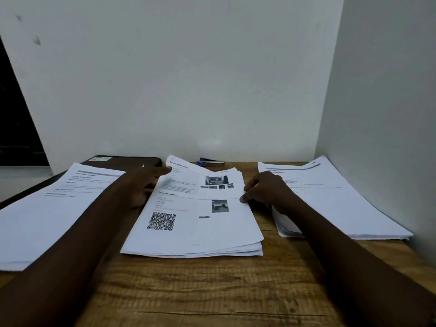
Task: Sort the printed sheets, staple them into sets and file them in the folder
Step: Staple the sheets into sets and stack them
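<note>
Three piles of printed sheets lie on the wooden table. The middle pile (200,232) shows small photos and a QR code on its top sheet. My left hand (144,182) rests on the pile's left edge, fingers stretched toward the top corner. My right hand (266,190) pinches the right edge of the top sheets between thumb and fingers. The left pile (42,215) and the right pile (335,199) lie flat, untouched. A blue and silver stapler (210,162) sits behind the middle pile. A dark folder (125,161) lies at the back left, partly under the left pile.
A white wall (188,79) runs close behind the table, and another wall (389,114) closes off the right side. The wooden table (200,291) has bare surface in front of the piles. A dark opening (14,126) shows at the far left.
</note>
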Demonstrator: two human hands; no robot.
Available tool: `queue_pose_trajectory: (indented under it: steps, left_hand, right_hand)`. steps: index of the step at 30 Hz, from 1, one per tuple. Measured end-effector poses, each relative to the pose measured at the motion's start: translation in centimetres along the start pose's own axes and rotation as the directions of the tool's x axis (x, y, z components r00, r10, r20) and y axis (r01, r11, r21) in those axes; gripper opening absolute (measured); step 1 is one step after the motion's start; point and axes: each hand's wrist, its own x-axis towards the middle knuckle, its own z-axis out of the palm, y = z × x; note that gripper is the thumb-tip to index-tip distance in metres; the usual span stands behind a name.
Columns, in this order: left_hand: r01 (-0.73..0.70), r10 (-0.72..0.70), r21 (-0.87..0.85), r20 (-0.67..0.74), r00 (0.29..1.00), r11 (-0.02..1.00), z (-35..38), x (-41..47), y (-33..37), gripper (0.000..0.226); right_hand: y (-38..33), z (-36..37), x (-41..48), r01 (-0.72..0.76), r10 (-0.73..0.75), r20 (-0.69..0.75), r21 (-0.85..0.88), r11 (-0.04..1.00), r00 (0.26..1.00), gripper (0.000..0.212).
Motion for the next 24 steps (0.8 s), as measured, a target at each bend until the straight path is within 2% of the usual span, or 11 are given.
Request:
queue_pose_trajectory:
  steps: [5,10,11,13,15,17,18,21,22,24]
  left_hand:
    - [0.069,-0.066,-0.028,0.1,0.993,0.997,-0.1,0.6,0.2,0.045]
    - [0.086,-0.093,0.065,0.118,0.989,0.994,0.6,0.4,-0.4,0.031]
    - [0.068,-0.077,0.07,0.124,0.989,0.995,0.5,0.4,-0.5,0.033]
    - [0.0,-0.006,0.037,0.158,0.987,0.999,0.4,0.1,-0.3,0.033]
    - [-0.107,0.116,-0.057,0.177,0.977,0.993,0.1,-0.2,0.2,0.033]
    - [-0.219,0.246,-0.161,0.175,0.953,0.962,-0.2,-0.7,0.8,0.039]
    - [-0.264,0.299,-0.201,0.171,0.939,0.943,-0.3,-1.0,1.0,0.043]
    - [-0.349,0.396,-0.26,0.156,0.905,0.9,0.3,-2.0,1.3,0.045]
    - [-0.376,0.415,-0.236,0.144,0.899,0.896,0.8,-2.4,1.4,0.044]
    - [-0.45,0.466,-0.148,0.101,0.879,0.881,1.8,-3.2,2.0,0.039]
  right_hand:
    - [0.0,0.1,0.2,-0.009,0.009,0.006,0.012,1.0,1.0,0.027]
    - [0.2,0.4,0.2,0.001,-0.001,-0.025,0.016,1.0,1.0,0.024]
    - [0.2,0.5,0.2,0.021,-0.021,-0.042,0.002,1.0,0.999,0.031]
    - [0.4,0.6,0.3,0.057,-0.056,-0.094,0.008,0.998,0.994,0.061]
    - [0.3,0.5,0.6,0.057,-0.032,-0.131,0.196,0.979,0.991,0.095]
    - [-0.1,0.0,0.6,0.035,-0.01,-0.054,0.481,0.876,0.998,0.113]
    - [-0.2,-0.4,0.5,-0.001,-0.037,0.05,0.614,0.789,0.998,0.11]
    - [-0.9,-1.1,-0.5,-0.145,-0.183,0.29,0.82,0.554,0.94,0.055]
    - [-1.1,-1.2,-0.7,-0.159,-0.203,0.3,0.842,0.515,0.932,0.045]
    - [-1.4,-1.2,-0.5,-0.041,-0.195,0.17,0.845,0.533,0.966,0.033]
